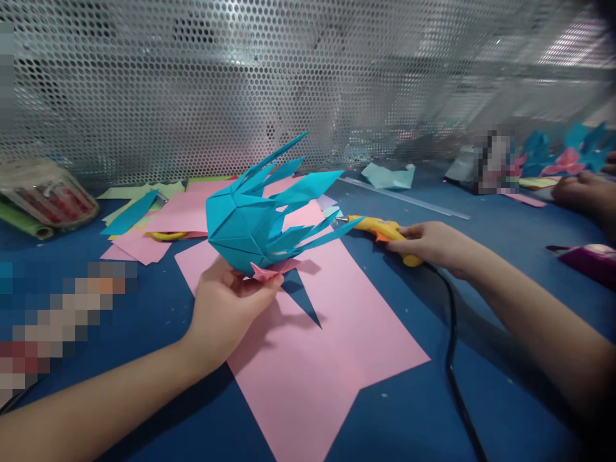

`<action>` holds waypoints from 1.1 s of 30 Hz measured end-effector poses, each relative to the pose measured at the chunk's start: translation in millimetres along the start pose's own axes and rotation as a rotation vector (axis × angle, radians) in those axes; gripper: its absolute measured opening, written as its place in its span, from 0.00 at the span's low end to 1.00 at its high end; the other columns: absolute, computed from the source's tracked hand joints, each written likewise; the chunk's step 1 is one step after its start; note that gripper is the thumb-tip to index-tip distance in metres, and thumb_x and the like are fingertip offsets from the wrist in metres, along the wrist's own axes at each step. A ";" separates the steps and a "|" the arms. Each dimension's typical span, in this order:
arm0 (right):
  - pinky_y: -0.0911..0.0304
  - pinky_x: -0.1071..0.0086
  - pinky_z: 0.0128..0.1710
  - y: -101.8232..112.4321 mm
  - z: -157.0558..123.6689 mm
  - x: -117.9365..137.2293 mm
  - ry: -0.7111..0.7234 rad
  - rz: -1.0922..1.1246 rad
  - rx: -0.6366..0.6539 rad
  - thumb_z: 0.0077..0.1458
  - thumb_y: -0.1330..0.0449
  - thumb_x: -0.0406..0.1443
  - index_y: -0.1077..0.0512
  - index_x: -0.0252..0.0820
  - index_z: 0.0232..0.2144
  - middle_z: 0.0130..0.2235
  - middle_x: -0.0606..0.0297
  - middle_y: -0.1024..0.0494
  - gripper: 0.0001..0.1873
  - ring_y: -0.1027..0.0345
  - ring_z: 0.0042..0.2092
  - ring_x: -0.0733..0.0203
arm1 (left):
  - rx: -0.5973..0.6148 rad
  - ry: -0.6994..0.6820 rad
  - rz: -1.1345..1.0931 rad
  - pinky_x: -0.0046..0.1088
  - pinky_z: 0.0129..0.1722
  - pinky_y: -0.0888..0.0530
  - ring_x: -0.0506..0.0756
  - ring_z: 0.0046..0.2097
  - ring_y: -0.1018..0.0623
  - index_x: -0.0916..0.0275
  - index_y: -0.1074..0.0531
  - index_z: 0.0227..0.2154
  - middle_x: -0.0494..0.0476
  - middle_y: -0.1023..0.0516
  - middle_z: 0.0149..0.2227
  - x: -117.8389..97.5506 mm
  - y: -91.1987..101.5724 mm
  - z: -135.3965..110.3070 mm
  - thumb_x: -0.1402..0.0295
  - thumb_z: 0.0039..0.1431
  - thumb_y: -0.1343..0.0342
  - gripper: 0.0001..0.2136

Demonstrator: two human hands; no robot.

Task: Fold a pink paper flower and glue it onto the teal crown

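Head camera: nearest lies smooth, matte pink paper [308, 378] with sharp corners and a wedge-shaped gap, flat on a dark blue table [394, 423] dotted with pale specks. A black cord [452, 346] curves down from the glue gun [378, 228], a yellow body with an orange trigger and a metal nozzle. The blue form [240, 224] is crisply creased paper, a faceted ball sprouting long pointed blades toward the right; a small folded pink piece [264, 273] sits against its underside.

The left hand [231, 308] has its fingers curled in under the ball and its thumb laid on the pink piece, holding the form above the paper. The right hand [437, 244] is closed around the gun's handle, the nozzle pointing left, near the blade tips; whether they touch, I cannot tell.

The left fingertips are largely hidden behind the ball. Blocky pixels mask a patch at left. At right, a purple object [590, 262] is cut off by the edge. Farther back, the paper pile [192, 212] partly covers a yellow loop [166, 237], and the jar's [52, 192] reddish contents are blurred. Another person's hand [580, 192] is dim beside blue and pink folded pieces. Behind everything, perforated metal [240, 83] shows only vague shapes through its holes.
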State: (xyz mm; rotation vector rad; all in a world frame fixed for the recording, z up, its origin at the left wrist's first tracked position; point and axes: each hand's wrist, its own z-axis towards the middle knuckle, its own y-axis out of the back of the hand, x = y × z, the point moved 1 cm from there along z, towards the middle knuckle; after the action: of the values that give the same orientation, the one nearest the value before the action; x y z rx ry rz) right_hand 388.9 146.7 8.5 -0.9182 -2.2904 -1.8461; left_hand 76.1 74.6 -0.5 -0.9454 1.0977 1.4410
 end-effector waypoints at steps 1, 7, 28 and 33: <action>0.30 0.56 0.46 -2.0 -0.4 0.8 0.011 0.049 0.002 0.62 0.42 0.41 0.32 0.39 0.52 0.52 0.58 0.28 0.18 0.30 0.48 0.54 | 0.009 0.008 0.009 0.37 0.41 0.21 0.55 0.41 0.20 0.65 0.26 0.36 0.55 0.20 0.39 0.6 0.3 0.0 0.68 0.58 0.38 0.06; 0.30 0.55 0.46 -12.7 3.4 3.0 0.136 0.420 -0.037 0.63 0.42 0.41 0.32 0.40 0.52 0.52 0.57 0.28 0.18 0.30 0.48 0.55 | 0.069 0.064 0.075 0.40 0.43 0.23 0.57 0.45 0.23 0.62 0.30 0.49 0.59 0.26 0.50 5.3 2.1 0.4 0.63 0.64 0.45 0.13; 0.40 0.70 0.18 -25.8 -60.5 26.7 1.001 0.535 -0.100 0.43 0.42 0.31 0.31 0.44 0.26 0.23 0.69 0.28 0.04 0.36 0.20 0.64 | -0.051 -0.044 0.077 0.36 0.40 0.21 0.53 0.35 0.18 0.65 0.26 0.31 0.51 0.19 0.31 3.6 3.3 -1.5 0.69 0.53 0.34 0.07; 0.35 0.67 0.28 -25.9 -66.7 36.0 1.091 0.326 -0.286 0.45 0.45 0.32 0.29 0.45 0.26 0.28 0.66 0.25 0.05 0.30 0.29 0.59 | -0.075 -0.010 0.080 0.31 0.35 0.20 0.56 0.34 0.17 0.60 0.21 0.29 0.52 0.15 0.31 0.2 1.2 -1.3 0.69 0.48 0.33 0.05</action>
State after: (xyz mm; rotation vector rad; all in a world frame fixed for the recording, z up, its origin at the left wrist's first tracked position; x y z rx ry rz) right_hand 326.1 98.1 19.1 -0.1425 -1.1737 -1.8404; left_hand 74.9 73.4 -0.8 -0.9554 1.0915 1.5601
